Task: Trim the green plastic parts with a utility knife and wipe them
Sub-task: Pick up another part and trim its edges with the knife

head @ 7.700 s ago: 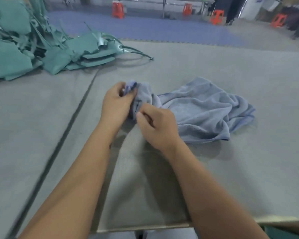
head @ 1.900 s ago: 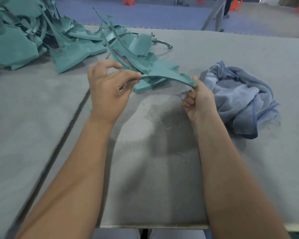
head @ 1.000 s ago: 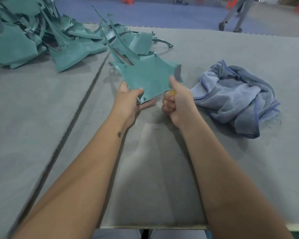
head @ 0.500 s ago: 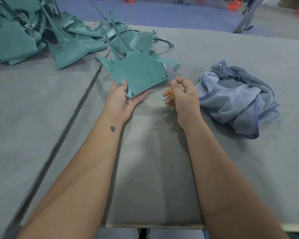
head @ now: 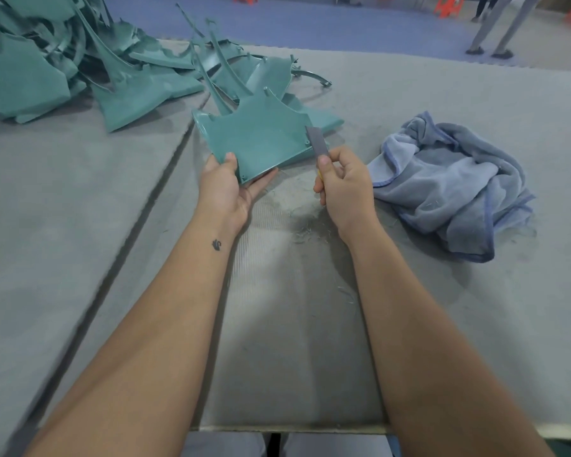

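Note:
My left hand point(head: 226, 189) grips the near corner of a flat green plastic part point(head: 261, 136), thumb on top, holding it tilted just above the table. My right hand point(head: 342, 184) is closed around a utility knife point(head: 317, 143); its grey blade sticks up and rests against the part's right edge, and a bit of yellow handle shows under my fingers. A crumpled blue cloth point(head: 449, 183) lies on the table to the right of my right hand.
A heap of green plastic parts point(head: 80, 67) fills the table's far left, some with long thin spikes pointing up. Fine plastic shavings point(head: 304, 225) lie below my hands. A dark seam point(head: 139, 222) runs diagonally across the grey mat. A person's legs point(head: 495, 28) stand far right.
My left hand has shifted its hold on the green part and laid it flatter. My right hand has raised the knife blade to the part's right edge.

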`<state>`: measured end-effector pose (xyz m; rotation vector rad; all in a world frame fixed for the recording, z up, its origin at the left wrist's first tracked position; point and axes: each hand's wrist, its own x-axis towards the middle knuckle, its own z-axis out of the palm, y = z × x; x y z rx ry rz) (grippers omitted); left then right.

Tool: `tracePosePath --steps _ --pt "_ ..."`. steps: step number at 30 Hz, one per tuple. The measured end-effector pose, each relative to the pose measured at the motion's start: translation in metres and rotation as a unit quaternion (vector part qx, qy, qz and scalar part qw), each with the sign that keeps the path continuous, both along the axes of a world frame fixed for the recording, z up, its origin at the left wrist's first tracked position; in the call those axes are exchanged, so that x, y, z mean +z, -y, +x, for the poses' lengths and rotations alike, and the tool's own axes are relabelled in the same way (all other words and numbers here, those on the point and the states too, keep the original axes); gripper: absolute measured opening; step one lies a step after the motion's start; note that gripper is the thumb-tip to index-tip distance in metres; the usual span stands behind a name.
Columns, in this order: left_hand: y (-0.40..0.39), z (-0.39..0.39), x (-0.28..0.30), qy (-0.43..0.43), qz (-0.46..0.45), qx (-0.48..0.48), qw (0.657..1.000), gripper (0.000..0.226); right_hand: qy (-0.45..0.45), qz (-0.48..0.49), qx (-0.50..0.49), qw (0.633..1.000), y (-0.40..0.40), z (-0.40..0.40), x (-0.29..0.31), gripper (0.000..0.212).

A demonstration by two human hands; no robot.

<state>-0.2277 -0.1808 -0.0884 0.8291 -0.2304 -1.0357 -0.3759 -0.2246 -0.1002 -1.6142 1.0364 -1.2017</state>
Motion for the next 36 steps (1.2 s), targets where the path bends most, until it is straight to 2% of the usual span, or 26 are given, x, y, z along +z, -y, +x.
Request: tracePosePath --steps 9,17,19,21,22,23,25,27,28,32,34,36 --pt "-0.002 0.000 -0.002 -0.021 -0.012 -0.003 1.000 0.034 -0.006 -0.022 0.020 1.000 0.001 0.004 -0.005 0.027" --pt "-0.002 0.002 -0.001 -0.025 -0.025 0.000 0.999 0.034 -0.008 -0.013 0.063 0.998 0.001 -0.002 -0.003 0.015" --pt "-0.002 0.001 -0.001 -0.033 -0.029 -0.003 0.999 0.032 -0.043 -0.024 0.082 0.995 0.001 -0.001 -0.003 0.015" --pt "-0.002 0.000 -0.002 -0.039 -0.029 -0.004 0.999 0.034 -0.135 -0.060 0.118 0.982 -0.003 0.003 -0.003 0.022" --pt "-0.001 0.000 -0.002 -0.041 -0.030 -0.003 0.999 0.035 -0.144 -0.067 0.131 0.979 -0.004 0.005 -0.003 0.026" --pt "-0.001 0.001 -0.003 -0.048 -0.032 -0.003 0.998 0.035 -0.120 -0.058 0.131 0.982 -0.005 0.006 -0.002 0.028" --pt "-0.002 0.003 -0.003 -0.072 -0.038 -0.003 0.997 0.033 -0.007 -0.012 0.103 0.995 -0.004 0.003 0.001 0.028" --pt "-0.003 0.006 -0.003 -0.093 -0.042 -0.005 0.995 0.028 0.101 0.044 0.081 0.991 -0.002 -0.003 0.003 0.025" --pt "-0.003 0.006 -0.003 -0.099 -0.041 -0.008 0.994 0.026 0.124 0.066 0.073 0.987 -0.001 -0.004 0.004 0.026" --pt "-0.002 0.003 -0.001 -0.070 -0.035 -0.031 0.996 0.025 0.088 0.091 0.083 0.988 0.000 -0.002 0.006 0.046" --pt "-0.003 0.004 -0.001 -0.046 -0.042 -0.053 0.997 0.024 0.067 0.085 0.104 0.989 -0.002 0.000 0.008 0.043" --pt "-0.005 0.004 -0.001 -0.022 -0.044 -0.076 0.996 0.022 0.025 0.063 0.116 0.991 -0.006 0.002 0.008 0.030"
